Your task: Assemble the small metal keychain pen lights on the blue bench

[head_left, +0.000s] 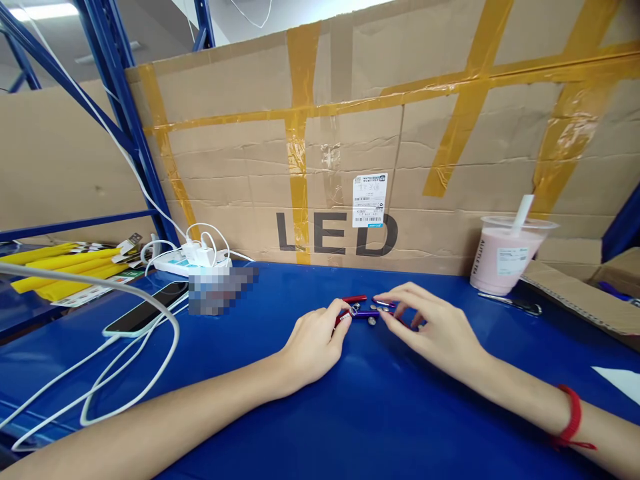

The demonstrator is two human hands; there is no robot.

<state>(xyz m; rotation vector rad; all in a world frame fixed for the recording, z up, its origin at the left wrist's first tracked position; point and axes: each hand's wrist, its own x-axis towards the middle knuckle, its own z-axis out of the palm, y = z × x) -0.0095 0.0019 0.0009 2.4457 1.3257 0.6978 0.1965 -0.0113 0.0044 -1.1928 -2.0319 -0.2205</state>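
Observation:
Small slim red and blue tubes lie in a cluster on the blue tabletop [360, 413], with several tiny silver round pieces [371, 321] among them. My left hand [315, 343] pinches a short red tube [342, 318] between thumb and forefinger. Just beyond it lies another red tube [356, 299], and a blue tube [365, 314] points to the right from near my left fingertips. Over the right side of the cluster, my right hand [440, 330] has thumb and fingers apart. Its fingertips are close to small pieces there, partly covering them; contact is hard to judge.
A cup of pink drink [505, 260] with a straw stands at right, beside a dark-handled tool [510, 303]. Leftward are a phone [147, 310], white cables [173, 340] and a power strip [193, 263]. A large cardboard box [225, 180] walls off the back.

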